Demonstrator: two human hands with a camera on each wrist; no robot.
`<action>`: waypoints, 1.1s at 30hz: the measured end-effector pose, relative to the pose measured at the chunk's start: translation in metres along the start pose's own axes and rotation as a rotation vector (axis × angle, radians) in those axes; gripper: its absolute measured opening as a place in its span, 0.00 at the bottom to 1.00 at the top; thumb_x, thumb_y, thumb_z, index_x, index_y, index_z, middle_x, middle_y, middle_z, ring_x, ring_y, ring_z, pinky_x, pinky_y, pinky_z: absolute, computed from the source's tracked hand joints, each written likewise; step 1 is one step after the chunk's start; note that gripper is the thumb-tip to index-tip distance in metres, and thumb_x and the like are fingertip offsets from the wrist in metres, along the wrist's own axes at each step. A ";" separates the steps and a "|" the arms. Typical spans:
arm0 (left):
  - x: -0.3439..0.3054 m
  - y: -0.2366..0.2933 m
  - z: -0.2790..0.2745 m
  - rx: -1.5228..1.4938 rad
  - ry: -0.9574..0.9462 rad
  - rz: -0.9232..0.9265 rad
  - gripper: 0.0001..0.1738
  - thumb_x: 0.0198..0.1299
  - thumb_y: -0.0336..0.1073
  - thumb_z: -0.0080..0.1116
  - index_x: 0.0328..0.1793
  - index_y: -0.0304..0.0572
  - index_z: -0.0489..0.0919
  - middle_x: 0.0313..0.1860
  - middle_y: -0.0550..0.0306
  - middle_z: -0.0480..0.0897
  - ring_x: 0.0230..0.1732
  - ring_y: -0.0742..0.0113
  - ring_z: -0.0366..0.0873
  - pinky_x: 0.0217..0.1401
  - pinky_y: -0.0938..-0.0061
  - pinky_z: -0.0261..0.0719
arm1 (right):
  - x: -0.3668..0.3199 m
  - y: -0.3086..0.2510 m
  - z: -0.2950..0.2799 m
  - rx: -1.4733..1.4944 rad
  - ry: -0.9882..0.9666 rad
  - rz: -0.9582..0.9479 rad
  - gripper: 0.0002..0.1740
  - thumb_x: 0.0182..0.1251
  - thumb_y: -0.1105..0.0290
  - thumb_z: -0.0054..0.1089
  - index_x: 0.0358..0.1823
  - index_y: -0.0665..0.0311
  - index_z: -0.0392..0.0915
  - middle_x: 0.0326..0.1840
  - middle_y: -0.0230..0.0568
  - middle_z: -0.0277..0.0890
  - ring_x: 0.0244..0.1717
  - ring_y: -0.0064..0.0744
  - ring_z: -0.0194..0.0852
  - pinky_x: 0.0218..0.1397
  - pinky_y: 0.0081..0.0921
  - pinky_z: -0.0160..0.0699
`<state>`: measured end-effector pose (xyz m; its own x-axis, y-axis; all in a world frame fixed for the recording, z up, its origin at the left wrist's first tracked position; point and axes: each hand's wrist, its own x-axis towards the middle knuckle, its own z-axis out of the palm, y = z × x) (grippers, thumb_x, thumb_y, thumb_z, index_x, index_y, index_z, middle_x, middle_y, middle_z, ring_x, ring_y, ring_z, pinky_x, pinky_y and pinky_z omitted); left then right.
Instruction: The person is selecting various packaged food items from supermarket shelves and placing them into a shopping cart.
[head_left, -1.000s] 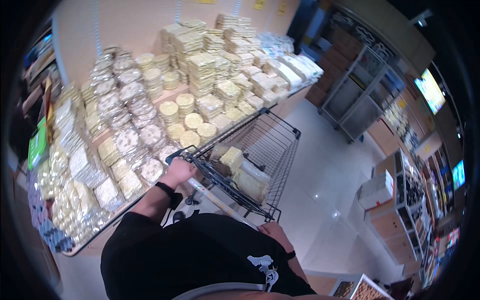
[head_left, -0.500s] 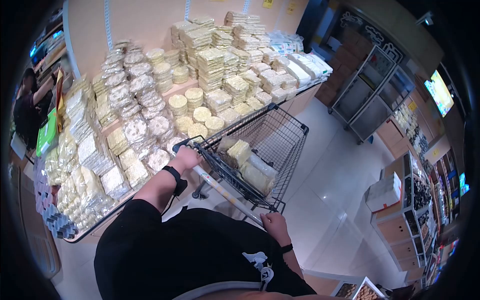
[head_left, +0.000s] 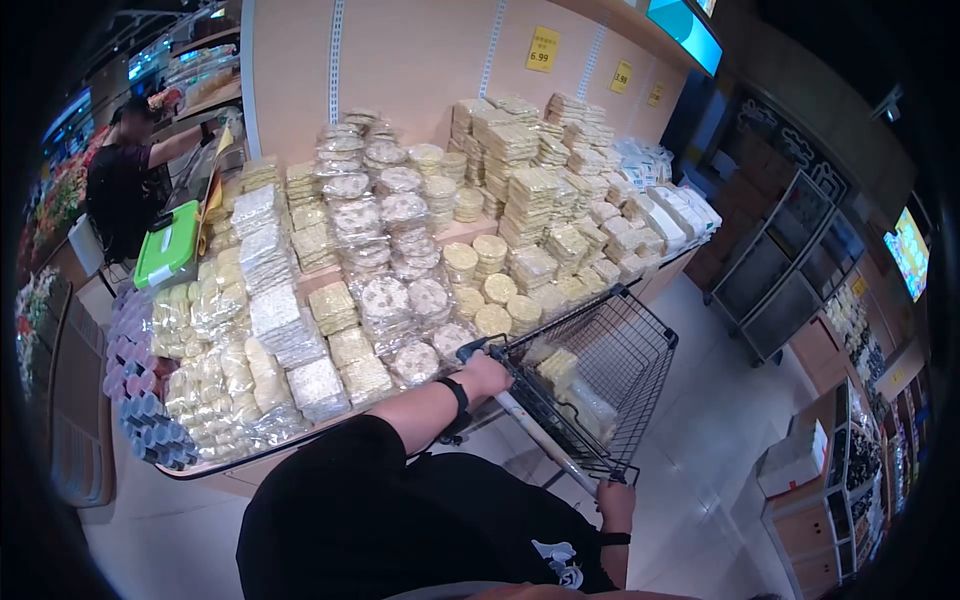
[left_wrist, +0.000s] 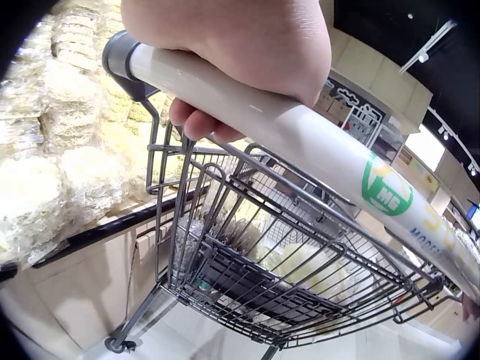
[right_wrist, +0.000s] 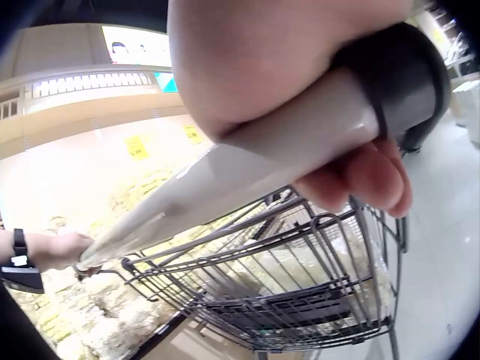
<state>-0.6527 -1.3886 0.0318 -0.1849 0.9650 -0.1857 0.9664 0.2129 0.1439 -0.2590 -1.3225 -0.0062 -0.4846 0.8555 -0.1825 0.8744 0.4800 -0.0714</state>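
Observation:
Both hands hold the white push handle (left_wrist: 300, 135) of a shopping cart. My left hand (head_left: 486, 376) grips its left end, and in the left wrist view the fingertips (left_wrist: 201, 124) curl under the bar. Near the other end my right hand (head_left: 615, 503) grips the bar, its fingers (right_wrist: 371, 180) wrapped beneath it beside the black end cap (right_wrist: 409, 79). Ahead of the handle is the cart's dark wire basket (head_left: 640, 350). Inside lie a yellowish packaged block (head_left: 558, 366) and a clear plastic-wrapped bag (head_left: 592, 410).
Left of the cart runs a display table stacked with wrapped noodle-like cakes (head_left: 350, 235), its dark edge (left_wrist: 82, 238) close to the cart. A green box (head_left: 168, 245) and a seated person (head_left: 125, 180) are at far left. A metal trolley (head_left: 790, 265) and wooden bins (head_left: 805, 530) stand to the right.
The head view has swung left, so the table, cart and hands sit farther right in it, and the person at far left shows more fully. Both hands keep their grip on the handle.

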 end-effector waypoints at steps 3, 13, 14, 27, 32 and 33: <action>-0.007 -0.008 0.010 -0.013 0.041 0.058 0.24 0.62 0.54 0.40 0.35 0.52 0.85 0.35 0.57 0.84 0.42 0.57 0.80 0.49 0.58 0.66 | -0.006 0.000 0.012 0.119 -0.012 0.160 0.29 0.67 0.56 0.34 0.22 0.65 0.82 0.15 0.40 0.76 0.30 0.47 0.77 0.59 0.41 0.65; -0.071 -0.032 0.014 -0.028 0.031 0.218 0.27 0.63 0.55 0.35 0.33 0.51 0.85 0.32 0.57 0.84 0.39 0.55 0.81 0.45 0.57 0.71 | -0.067 -0.031 0.026 0.000 0.096 0.207 0.28 0.65 0.53 0.38 0.18 0.63 0.81 0.16 0.44 0.76 0.29 0.45 0.78 0.42 0.39 0.75; -0.077 -0.033 0.018 -0.029 0.006 0.226 0.28 0.63 0.55 0.35 0.33 0.50 0.85 0.32 0.56 0.84 0.39 0.54 0.81 0.44 0.57 0.73 | -0.077 -0.038 0.025 0.072 0.044 0.271 0.28 0.65 0.54 0.39 0.18 0.65 0.81 0.21 0.49 0.78 0.33 0.52 0.77 0.47 0.44 0.73; -0.131 -0.051 0.019 -0.105 -0.297 0.145 0.24 0.55 0.53 0.44 0.44 0.47 0.84 0.43 0.52 0.83 0.48 0.56 0.80 0.49 0.64 0.76 | -0.165 -0.098 0.039 0.079 0.166 0.275 0.24 0.62 0.59 0.40 0.14 0.61 0.79 0.16 0.42 0.76 0.29 0.49 0.73 0.46 0.42 0.70; -0.165 -0.056 0.016 -0.080 -0.280 0.109 0.22 0.54 0.51 0.46 0.44 0.48 0.84 0.44 0.53 0.83 0.47 0.57 0.81 0.47 0.66 0.76 | -0.186 -0.102 0.057 -0.008 0.222 0.163 0.28 0.64 0.53 0.41 0.14 0.61 0.80 0.12 0.40 0.74 0.22 0.44 0.77 0.36 0.38 0.76; -0.169 -0.058 0.018 -0.081 -0.272 0.106 0.22 0.54 0.51 0.46 0.44 0.48 0.84 0.44 0.53 0.83 0.47 0.57 0.81 0.47 0.66 0.76 | -0.192 -0.107 0.057 0.018 0.214 0.186 0.27 0.63 0.53 0.42 0.14 0.61 0.80 0.12 0.41 0.74 0.23 0.44 0.77 0.35 0.39 0.76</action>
<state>-0.6748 -1.5671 0.0378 -0.0187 0.9084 -0.4178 0.9584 0.1353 0.2512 -0.2583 -1.5493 -0.0193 -0.3086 0.9510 0.0165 0.9482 0.3090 -0.0737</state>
